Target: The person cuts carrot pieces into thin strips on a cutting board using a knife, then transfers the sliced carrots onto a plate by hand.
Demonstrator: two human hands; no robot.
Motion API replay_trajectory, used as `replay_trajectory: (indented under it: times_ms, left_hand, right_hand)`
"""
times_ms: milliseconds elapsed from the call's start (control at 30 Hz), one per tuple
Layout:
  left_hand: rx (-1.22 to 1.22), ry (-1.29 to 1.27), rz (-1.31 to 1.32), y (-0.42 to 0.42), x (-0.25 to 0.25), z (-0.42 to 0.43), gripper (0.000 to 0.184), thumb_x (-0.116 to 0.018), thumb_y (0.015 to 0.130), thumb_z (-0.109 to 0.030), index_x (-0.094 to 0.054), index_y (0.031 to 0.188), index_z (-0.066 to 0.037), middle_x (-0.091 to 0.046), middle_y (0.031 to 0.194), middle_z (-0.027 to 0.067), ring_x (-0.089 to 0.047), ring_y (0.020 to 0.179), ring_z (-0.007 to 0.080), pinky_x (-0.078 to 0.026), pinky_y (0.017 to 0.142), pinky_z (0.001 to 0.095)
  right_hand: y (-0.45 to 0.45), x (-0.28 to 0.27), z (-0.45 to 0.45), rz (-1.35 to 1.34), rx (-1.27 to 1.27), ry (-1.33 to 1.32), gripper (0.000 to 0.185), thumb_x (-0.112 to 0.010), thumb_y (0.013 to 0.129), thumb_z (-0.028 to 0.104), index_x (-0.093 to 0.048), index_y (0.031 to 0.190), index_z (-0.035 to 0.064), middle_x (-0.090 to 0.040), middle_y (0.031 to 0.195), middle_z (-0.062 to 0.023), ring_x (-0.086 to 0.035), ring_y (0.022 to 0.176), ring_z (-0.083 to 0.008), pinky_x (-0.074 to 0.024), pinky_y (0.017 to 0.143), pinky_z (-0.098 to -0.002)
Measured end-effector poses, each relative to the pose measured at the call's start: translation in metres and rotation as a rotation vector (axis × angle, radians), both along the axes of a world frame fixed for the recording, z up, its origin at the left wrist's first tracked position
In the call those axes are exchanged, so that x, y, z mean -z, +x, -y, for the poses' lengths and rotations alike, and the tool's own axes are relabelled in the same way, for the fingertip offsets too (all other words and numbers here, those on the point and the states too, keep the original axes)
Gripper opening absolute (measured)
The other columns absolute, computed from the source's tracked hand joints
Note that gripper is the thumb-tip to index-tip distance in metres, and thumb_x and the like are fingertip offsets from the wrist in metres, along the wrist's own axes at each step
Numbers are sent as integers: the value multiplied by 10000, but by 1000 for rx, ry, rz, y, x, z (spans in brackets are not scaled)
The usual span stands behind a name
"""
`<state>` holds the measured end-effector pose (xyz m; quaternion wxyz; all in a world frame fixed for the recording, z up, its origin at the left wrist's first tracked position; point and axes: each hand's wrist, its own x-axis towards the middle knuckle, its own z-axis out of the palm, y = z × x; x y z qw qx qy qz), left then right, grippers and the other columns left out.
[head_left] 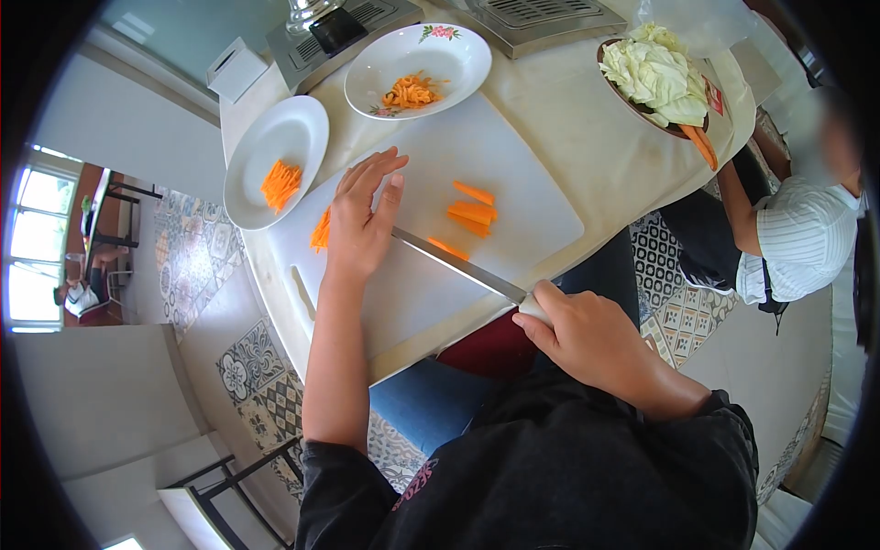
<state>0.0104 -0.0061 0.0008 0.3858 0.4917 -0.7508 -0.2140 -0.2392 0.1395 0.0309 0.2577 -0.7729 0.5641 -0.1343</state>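
My right hand grips the pale handle of a kitchen knife. Its blade slants up and left across the white cutting board, the tip ending by my left hand. That left hand is over the board with fingers stretched out and thumb apart, and no held thing shows. Just left of it, partly hidden, lie thin carrot strips. Thicker carrot slices rest on the board to the right of the blade, with one piece close to the blade.
Beyond the board are a white plate with carrot strips and a flowered plate with shredded carrot. A bowl holds cabbage and a carrot at the back right. Stoves line the far edge. A person sits at right.
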Motion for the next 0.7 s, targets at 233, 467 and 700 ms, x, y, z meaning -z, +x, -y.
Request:
replay_trajectory:
  times_ms: [233, 467, 700]
  left_hand:
    - [24, -3, 74, 2, 1, 1, 294, -555, 1004, -209, -671, 1210, -34, -637, 1318, 155, -561, 1275, 319, -400, 1091, 435]
    - [7, -42, 10, 0, 1, 1, 260, -571, 994, -207, -691, 1158, -44, -675, 1261, 139, -575, 1249, 344, -337, 1140, 521]
    - [4, -29, -26, 0, 2, 1, 240, -586, 985, -177, -697, 1142, -33, -684, 1241, 148, -585, 1239, 335, -394, 1105, 437]
  right_hand:
    - [1, 3, 0, -11, -1, -8, 344, -586, 981, 334, -511, 855, 24, -620, 602, -175, -646, 569, -380, -518, 502, -466]
    - [-1, 0, 1, 6, -5, -6, 341, -592, 978, 330, -509, 849, 24, -618, 602, -172, -644, 568, -376, -515, 501, -462]
    - [-1, 1, 2, 9, -4, 2, 338, -595, 976, 328, -510, 854, 24, -619, 608, -173, -643, 575, -379, -514, 511, -469]
